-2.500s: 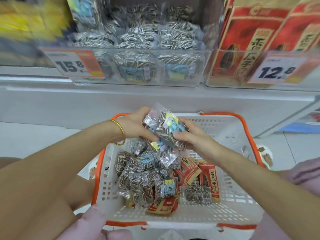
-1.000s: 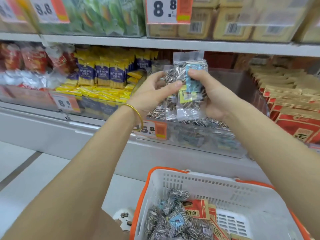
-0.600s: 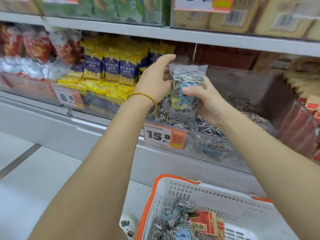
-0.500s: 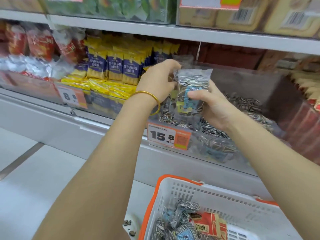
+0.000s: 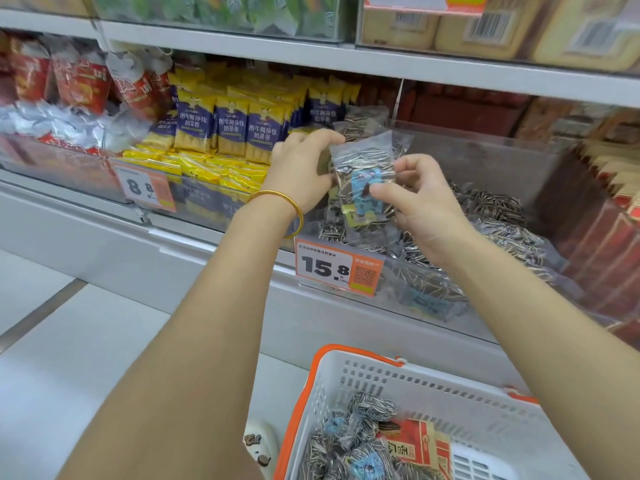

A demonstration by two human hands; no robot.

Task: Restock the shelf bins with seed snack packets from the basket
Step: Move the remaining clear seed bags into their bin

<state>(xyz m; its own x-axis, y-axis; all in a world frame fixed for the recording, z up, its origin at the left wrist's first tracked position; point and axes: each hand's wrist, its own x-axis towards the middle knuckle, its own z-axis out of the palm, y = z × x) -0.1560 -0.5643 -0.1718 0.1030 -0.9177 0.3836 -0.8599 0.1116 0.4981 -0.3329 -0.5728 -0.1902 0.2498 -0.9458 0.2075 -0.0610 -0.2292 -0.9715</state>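
Both hands hold a small stack of clear sunflower seed packets [image 5: 363, 168] with blue labels over the clear shelf bin [image 5: 450, 306] marked 15.8. My left hand [image 5: 301, 168], with a gold bangle at the wrist, grips the stack's left edge. My right hand [image 5: 422, 206] pinches its front with thumb and fingers. The bin holds several more seed packets [image 5: 491, 216]. Below at the bottom right, the white and orange basket [image 5: 433, 386] holds more seed packets [image 5: 353, 441] and red packets [image 5: 415, 445].
Yellow and blue snack packs [image 5: 228, 129] fill the bin to the left, marked 8.8. Red boxes [image 5: 609, 237] stand in the bin to the right. A shelf board [image 5: 346, 60] runs just above the hands. White floor tiles lie at the lower left.
The packets were lifted out of the basket up to the 15.8 bin. In the last half second they have sunk slightly toward the bin's left front.
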